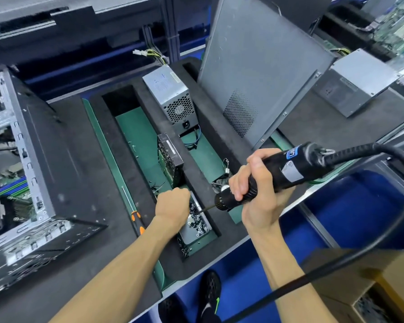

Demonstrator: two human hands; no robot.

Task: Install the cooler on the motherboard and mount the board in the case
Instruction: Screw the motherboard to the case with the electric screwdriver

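Observation:
My right hand grips a black electric screwdriver, its bit pointing left and down into a metal tray of screws. My left hand reaches into that tray with fingers curled; what they hold is hidden. The open computer case lies on the left with the motherboard inside it. A cooler fan stands upright in the foam tray's middle slot.
A power supply sits behind the fan. A grey side panel leans upright at the right, a second power supply beyond it. An orange-handled screwdriver lies left of the screws. A cardboard box stands at the bottom right.

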